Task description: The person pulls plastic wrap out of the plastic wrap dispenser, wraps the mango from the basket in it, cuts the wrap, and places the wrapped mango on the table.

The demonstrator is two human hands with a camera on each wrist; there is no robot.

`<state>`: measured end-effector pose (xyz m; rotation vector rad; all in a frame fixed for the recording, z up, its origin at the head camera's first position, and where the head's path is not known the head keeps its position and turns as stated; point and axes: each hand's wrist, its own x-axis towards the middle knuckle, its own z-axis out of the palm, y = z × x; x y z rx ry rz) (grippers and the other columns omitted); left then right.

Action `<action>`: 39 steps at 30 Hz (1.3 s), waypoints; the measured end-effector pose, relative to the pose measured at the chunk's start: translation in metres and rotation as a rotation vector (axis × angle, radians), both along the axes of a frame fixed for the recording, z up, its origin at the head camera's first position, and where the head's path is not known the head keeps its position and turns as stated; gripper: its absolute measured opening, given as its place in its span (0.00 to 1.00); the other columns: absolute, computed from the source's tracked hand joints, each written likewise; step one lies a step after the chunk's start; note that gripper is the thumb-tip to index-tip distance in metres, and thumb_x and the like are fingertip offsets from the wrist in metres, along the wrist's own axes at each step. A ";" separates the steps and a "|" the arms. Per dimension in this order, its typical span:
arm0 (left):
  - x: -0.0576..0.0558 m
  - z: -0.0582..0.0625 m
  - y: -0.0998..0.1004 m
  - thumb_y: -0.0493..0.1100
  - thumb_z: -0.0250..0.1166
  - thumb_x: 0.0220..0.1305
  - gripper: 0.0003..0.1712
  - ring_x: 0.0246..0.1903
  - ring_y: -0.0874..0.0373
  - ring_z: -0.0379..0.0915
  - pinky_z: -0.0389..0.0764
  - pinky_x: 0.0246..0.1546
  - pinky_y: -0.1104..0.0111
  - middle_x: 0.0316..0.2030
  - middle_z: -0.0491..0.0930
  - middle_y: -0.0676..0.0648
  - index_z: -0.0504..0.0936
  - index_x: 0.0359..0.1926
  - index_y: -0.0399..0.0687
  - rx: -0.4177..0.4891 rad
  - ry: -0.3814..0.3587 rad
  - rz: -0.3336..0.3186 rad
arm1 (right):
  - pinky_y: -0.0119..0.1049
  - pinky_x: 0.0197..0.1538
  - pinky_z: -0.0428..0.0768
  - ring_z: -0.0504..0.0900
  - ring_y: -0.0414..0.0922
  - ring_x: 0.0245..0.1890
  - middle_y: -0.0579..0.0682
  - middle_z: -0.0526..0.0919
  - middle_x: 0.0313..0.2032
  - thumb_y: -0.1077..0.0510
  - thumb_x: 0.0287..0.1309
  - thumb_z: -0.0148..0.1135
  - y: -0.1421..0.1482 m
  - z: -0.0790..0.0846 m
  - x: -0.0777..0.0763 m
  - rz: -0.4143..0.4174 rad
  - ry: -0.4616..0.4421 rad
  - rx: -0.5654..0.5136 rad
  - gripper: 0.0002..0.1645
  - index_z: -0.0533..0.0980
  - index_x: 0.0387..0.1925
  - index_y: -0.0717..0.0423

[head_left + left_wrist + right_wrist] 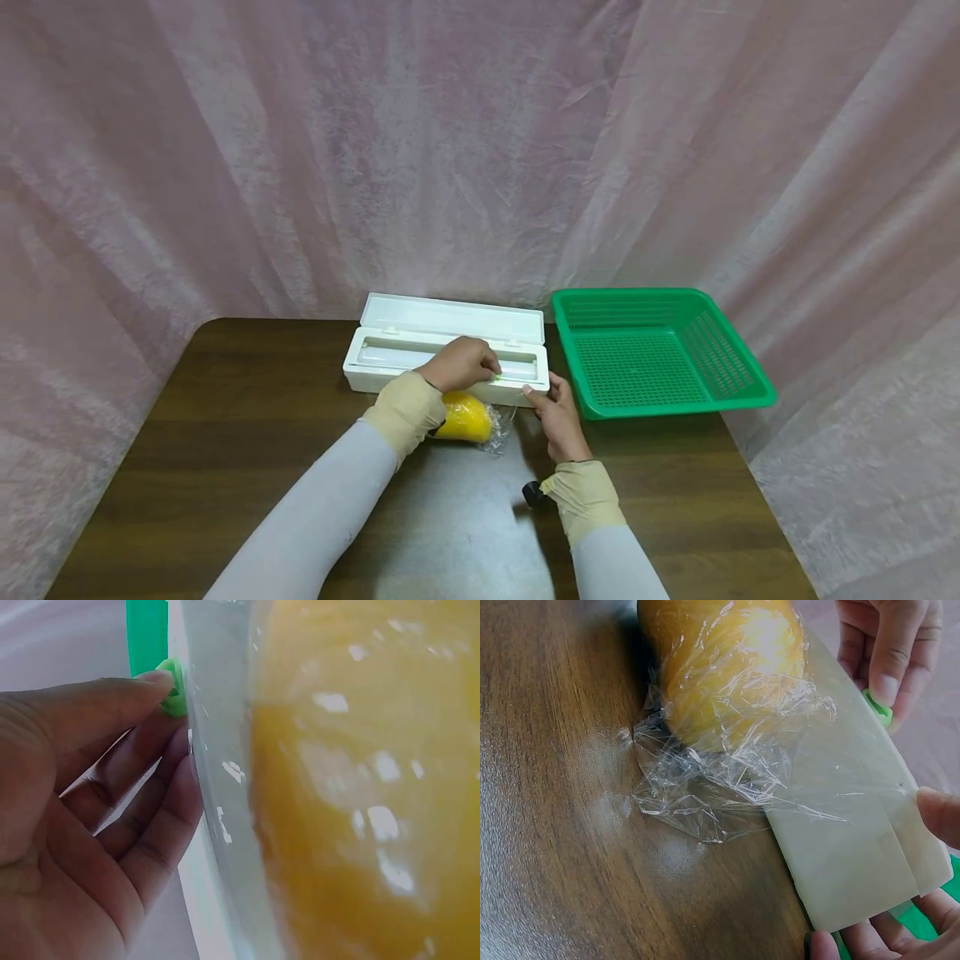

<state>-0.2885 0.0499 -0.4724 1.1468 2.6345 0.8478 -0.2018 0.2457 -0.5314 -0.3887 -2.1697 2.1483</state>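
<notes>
A long white cling film dispenser (367,379) stands on the table with its lid (453,317) folded back and a pale roll (393,357) inside. My left hand (461,364) pinches a small bright-green slide cutter (174,697) between thumb and finger at the dispenser's front rim. At the right end of the dispenser, my right hand (561,421) grips it, thumb on the front and fingers round the end. Just in front lies a rounded yellow item (465,419) wrapped in clear film. Crumpled film (712,787) trails from it against the dispenser's front face.
A green plastic basket (660,367) sits just right of the dispenser, its right side reaching past the table's edge. Behind the brown wooden table (247,450) hangs a pink curtain (450,150). A small black device (532,493) is strapped at the right wrist.
</notes>
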 end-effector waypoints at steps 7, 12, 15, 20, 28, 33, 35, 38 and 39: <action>0.002 0.005 -0.016 0.37 0.65 0.61 0.06 0.38 0.65 0.72 0.73 0.42 0.71 0.36 0.79 0.57 0.86 0.36 0.53 -0.016 -0.072 0.061 | 0.50 0.54 0.63 0.66 0.53 0.54 0.58 0.63 0.60 0.55 0.60 0.63 -0.001 0.000 0.001 -0.004 -0.003 0.019 0.36 0.57 0.64 0.55; 0.001 0.006 -0.022 0.38 0.65 0.62 0.05 0.38 0.64 0.72 0.74 0.42 0.71 0.36 0.78 0.57 0.86 0.36 0.53 0.004 -0.089 0.055 | 0.49 0.53 0.63 0.66 0.53 0.54 0.59 0.63 0.59 0.56 0.60 0.63 0.001 0.000 0.001 -0.014 0.000 0.015 0.35 0.58 0.64 0.55; 0.000 0.006 -0.024 0.38 0.65 0.62 0.05 0.38 0.64 0.72 0.74 0.42 0.72 0.36 0.79 0.57 0.86 0.37 0.52 0.007 -0.088 0.050 | 0.48 0.52 0.63 0.66 0.52 0.54 0.59 0.63 0.60 0.56 0.60 0.63 0.002 0.000 0.000 -0.006 0.001 0.009 0.36 0.57 0.64 0.57; -0.002 0.006 -0.025 0.38 0.65 0.61 0.05 0.38 0.64 0.72 0.74 0.42 0.72 0.36 0.78 0.57 0.86 0.37 0.53 0.000 -0.101 0.053 | 0.47 0.52 0.63 0.66 0.53 0.54 0.60 0.63 0.60 0.56 0.60 0.63 0.002 0.000 -0.001 -0.006 0.004 0.002 0.36 0.57 0.65 0.57; -0.002 0.007 -0.027 0.38 0.65 0.62 0.06 0.39 0.64 0.72 0.73 0.43 0.71 0.36 0.78 0.57 0.86 0.36 0.55 -0.011 -0.128 0.078 | 0.46 0.49 0.64 0.67 0.52 0.52 0.61 0.63 0.60 0.54 0.58 0.64 0.001 -0.002 0.000 -0.012 0.026 0.023 0.37 0.58 0.64 0.58; -0.002 0.008 -0.027 0.38 0.65 0.62 0.07 0.39 0.64 0.72 0.73 0.43 0.71 0.36 0.78 0.58 0.86 0.36 0.55 -0.017 -0.129 0.081 | 0.46 0.50 0.63 0.67 0.52 0.52 0.60 0.63 0.60 0.54 0.59 0.64 0.003 -0.002 0.000 -0.004 0.020 0.018 0.37 0.58 0.64 0.56; -0.002 0.008 -0.028 0.38 0.65 0.61 0.07 0.38 0.64 0.72 0.73 0.43 0.71 0.36 0.78 0.58 0.86 0.35 0.56 -0.018 -0.130 0.084 | 0.47 0.51 0.62 0.67 0.52 0.53 0.58 0.63 0.60 0.55 0.59 0.64 0.003 -0.001 0.000 0.001 0.007 0.003 0.36 0.58 0.64 0.55; -0.003 0.007 -0.030 0.38 0.66 0.61 0.06 0.37 0.64 0.72 0.73 0.42 0.72 0.35 0.77 0.58 0.86 0.34 0.56 -0.017 -0.134 0.089 | 0.47 0.53 0.62 0.66 0.52 0.55 0.57 0.63 0.60 0.55 0.60 0.63 0.004 0.000 0.000 0.007 -0.010 -0.003 0.36 0.57 0.65 0.54; -0.004 0.006 -0.030 0.38 0.66 0.61 0.06 0.37 0.64 0.71 0.73 0.42 0.72 0.35 0.77 0.58 0.86 0.34 0.56 -0.017 -0.135 0.090 | 0.48 0.53 0.62 0.65 0.52 0.55 0.57 0.63 0.61 0.55 0.60 0.63 0.004 0.000 0.001 0.009 -0.013 -0.003 0.36 0.57 0.65 0.54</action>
